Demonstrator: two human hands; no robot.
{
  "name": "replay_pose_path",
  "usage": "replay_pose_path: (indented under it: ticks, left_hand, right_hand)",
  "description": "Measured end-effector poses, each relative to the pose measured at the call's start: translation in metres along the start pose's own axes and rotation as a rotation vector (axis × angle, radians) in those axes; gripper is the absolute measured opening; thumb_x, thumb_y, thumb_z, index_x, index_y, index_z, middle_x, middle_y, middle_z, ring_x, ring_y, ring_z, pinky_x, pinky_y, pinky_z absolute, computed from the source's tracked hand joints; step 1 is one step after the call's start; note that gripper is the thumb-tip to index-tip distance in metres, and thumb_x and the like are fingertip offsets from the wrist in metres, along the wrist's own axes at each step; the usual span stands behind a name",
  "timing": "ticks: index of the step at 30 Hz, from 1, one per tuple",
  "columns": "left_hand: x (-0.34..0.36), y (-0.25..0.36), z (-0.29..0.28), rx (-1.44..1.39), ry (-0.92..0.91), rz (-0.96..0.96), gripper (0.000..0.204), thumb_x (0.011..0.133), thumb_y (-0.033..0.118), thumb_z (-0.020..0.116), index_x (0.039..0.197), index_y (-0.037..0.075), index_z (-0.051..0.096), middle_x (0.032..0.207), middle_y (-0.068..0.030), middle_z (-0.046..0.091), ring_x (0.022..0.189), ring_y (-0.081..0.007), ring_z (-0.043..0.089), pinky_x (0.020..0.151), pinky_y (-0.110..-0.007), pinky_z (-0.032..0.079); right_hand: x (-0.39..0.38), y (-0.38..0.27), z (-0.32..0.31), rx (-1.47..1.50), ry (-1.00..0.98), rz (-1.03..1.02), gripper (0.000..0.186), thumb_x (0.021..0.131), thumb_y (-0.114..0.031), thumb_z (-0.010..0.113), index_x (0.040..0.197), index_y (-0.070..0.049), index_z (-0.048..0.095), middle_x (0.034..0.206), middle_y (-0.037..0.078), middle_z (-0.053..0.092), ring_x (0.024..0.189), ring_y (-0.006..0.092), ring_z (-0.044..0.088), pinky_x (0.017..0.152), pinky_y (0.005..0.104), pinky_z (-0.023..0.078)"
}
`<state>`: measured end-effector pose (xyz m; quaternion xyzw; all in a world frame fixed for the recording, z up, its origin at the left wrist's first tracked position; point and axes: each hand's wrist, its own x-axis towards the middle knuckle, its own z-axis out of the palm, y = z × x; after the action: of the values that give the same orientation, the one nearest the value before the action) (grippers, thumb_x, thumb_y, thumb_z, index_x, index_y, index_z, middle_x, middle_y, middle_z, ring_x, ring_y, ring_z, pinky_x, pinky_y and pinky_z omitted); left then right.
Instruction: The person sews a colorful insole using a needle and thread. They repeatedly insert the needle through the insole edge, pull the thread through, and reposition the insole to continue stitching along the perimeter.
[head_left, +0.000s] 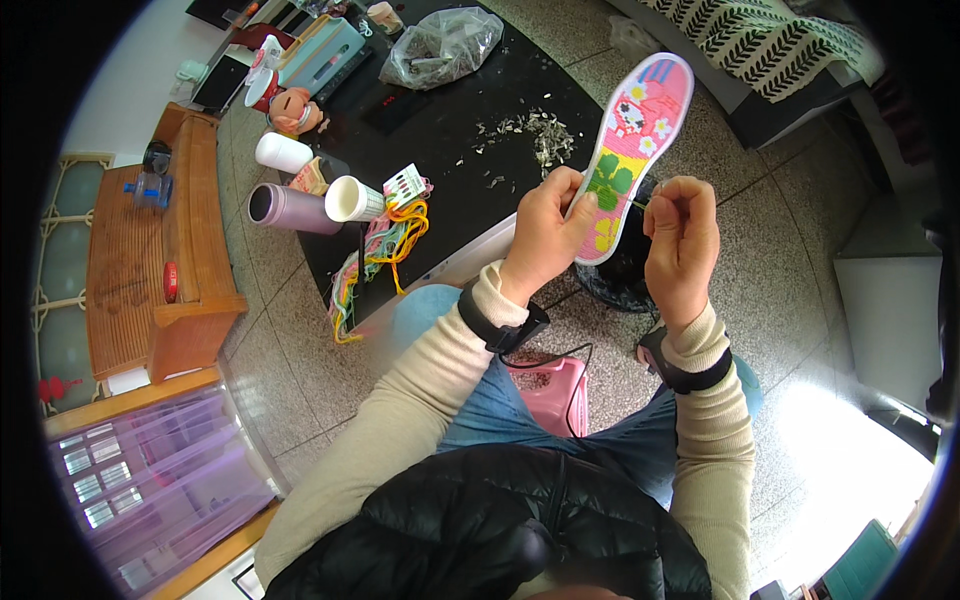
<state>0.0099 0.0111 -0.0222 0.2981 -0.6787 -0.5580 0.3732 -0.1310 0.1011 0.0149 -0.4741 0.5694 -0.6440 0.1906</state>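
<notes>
An embroidered insole (655, 110) with a pink, yellow and green pattern of flowers and leaves is held up over the table's edge. My left hand (548, 232) grips its left edge, thumb on the patterned face. To the right of the insole, my right hand (682, 240) is closed in a pinch beside the yellow and green part. A short stretch of greenish thread (637, 204) runs from the insole to the pinching fingers. Whether a needle is in them is too small to make out.
On the black table (450, 130) lie coloured thread skeins (400, 235), a paper cup (355, 199), a purple tumbler (290, 208), a plastic bag (440, 48) and scattered husks (550, 135). A dark bin (622, 275) stands below my hands. A pink plastic stool (550, 395) is between my legs.
</notes>
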Motion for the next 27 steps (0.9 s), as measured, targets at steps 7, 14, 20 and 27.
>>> replay_pose_path:
  ticks: [7, 14, 20, 27]
  left_hand:
    - [0.002, -0.002, -0.002, -0.045, 0.053, 0.024, 0.013, 0.099, 0.012, 0.061, 0.098, -0.001, 0.058, 0.076, -0.0043, 0.066, 0.070, -0.0034, 0.058, 0.061, -0.023, 0.047]
    - [0.004, -0.004, -0.004, -0.026, 0.080, 0.048, 0.016, 0.097, 0.016, 0.067, 0.095, 0.001, 0.062, 0.077, -0.0012, 0.066, 0.071, -0.0039, 0.060, 0.062, -0.023, 0.048]
    - [0.005, -0.004, -0.003, -0.075, 0.048, 0.019, 0.016, 0.096, 0.015, 0.069, 0.094, 0.000, 0.063, 0.079, -0.0011, 0.067, 0.071, -0.0044, 0.060, 0.063, -0.022, 0.049]
    - [0.004, -0.006, -0.002, -0.094, 0.041, 0.024, 0.016, 0.096, 0.015, 0.069, 0.094, 0.000, 0.063, 0.080, -0.0016, 0.068, 0.073, -0.0048, 0.062, 0.063, -0.022, 0.049]
  right_hand:
    - [0.004, -0.002, -0.004, -0.069, 0.097, -0.030, 0.004, 0.100, 0.001, 0.053, 0.102, -0.002, 0.051, 0.077, 0.001, 0.051, 0.066, 0.0073, 0.048, 0.059, 0.0218, 0.042]
    - [-0.003, 0.005, 0.007, 0.433, -0.112, 0.469, 0.013, 0.105, -0.013, 0.052, 0.103, -0.001, 0.052, 0.068, -0.001, 0.051, 0.054, 0.0054, 0.045, 0.049, 0.0204, 0.035]
    - [-0.001, 0.001, 0.008, 0.478, -0.185, 0.660, 0.019, 0.104, -0.017, 0.056, 0.101, 0.002, 0.057, 0.065, 0.000, 0.054, 0.047, 0.0060, 0.045, 0.043, 0.0204, 0.034]
    - [0.000, -0.004, 0.009, 0.455, -0.184, 0.685, 0.022, 0.103, -0.021, 0.057, 0.103, 0.001, 0.062, 0.063, -0.004, 0.049, 0.049, 0.0041, 0.040, 0.045, 0.0204, 0.029]
